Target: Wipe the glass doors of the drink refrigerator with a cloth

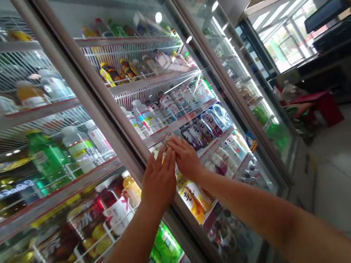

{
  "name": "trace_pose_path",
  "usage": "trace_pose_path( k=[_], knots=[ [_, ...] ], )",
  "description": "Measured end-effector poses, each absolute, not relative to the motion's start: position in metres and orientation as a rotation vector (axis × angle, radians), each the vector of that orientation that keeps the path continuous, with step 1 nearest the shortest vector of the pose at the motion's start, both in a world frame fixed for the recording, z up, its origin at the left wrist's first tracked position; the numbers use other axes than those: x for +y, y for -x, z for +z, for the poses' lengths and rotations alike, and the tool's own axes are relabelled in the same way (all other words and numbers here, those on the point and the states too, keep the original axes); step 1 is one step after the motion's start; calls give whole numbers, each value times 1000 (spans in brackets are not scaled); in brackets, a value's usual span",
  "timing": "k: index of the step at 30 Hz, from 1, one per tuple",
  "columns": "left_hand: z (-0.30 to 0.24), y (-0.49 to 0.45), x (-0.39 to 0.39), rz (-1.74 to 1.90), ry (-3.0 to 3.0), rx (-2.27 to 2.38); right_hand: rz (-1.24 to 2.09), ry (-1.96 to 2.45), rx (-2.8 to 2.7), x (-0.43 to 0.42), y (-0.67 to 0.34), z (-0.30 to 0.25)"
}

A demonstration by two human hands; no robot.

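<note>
We had our left hand (157, 184) and right hand (185, 157) close together, with fingers stretched out and meeting near the tips. We could not tell if they held anything. The metal door frame (94, 96) ran up past our left hand, right by its fingers. A green bottle (46, 156) stood left of that hand. Yellow drinks (192, 198) were just below our right hand, and purple drinks (210, 123) were to its right

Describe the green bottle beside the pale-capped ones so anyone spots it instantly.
Find the drinks cooler, then look left and slightly up from the left hand. There, a green bottle stands on a shelf. Its green body sets it apart from the pale-capped bottles right of it.
</note>
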State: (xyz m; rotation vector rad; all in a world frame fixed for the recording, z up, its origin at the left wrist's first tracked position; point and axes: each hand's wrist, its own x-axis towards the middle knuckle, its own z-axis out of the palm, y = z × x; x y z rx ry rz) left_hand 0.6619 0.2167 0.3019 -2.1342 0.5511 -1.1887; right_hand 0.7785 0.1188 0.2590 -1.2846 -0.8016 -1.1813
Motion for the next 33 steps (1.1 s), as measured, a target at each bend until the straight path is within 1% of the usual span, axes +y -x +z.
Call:
trace_pose_path(
  k=[2, 4, 6, 9, 12, 14, 16, 20, 23, 25, 29, 33],
  knots=[
    [303, -683, 214, -1160, 2142, 395, -1271, 1485, -859, 121, -801, 242],
    [299, -698, 209, -1156, 2158, 278, -1305, 1547, -828, 121, -823, 225],
    [292, -707, 203, -1173, 2182, 186, -1270, 1511, -687, 115, -845, 203],
    [277, -717, 194, -1229, 2225, 67, -1143, 1420, -334, 92, -878, 164],
    [268, -725, 191, -1278, 2263, 76, -1073, 1416, -138, 74, -896, 135],
    [267, -727, 192, -1310, 2280, 106, -1067, 1443, -127, 75, -895, 138],
    [266, -728, 192, -1341, 2297, 131, -1103, 1467, -217, 88, -882, 159],
    [267, -724, 192, -1380, 2323, 162, -1331, 1437, -709, 125, -845, 213],
    [267, -723, 192, -1380, 2318, 161, -1399, 1357, -829, 129, -841, 229],
    [267, -723, 193, -1370, 2317, 150, -1332, 1396, -704, 115, -856, 225],
    [267, -723, 193, -1343, 2304, 114, -1137, 1488, -245, 65, -903, 208],
    [267, -723, 192, -1353, 2324, 118, -1110, 1521, -191, 51, -916, 211]
  ],
)
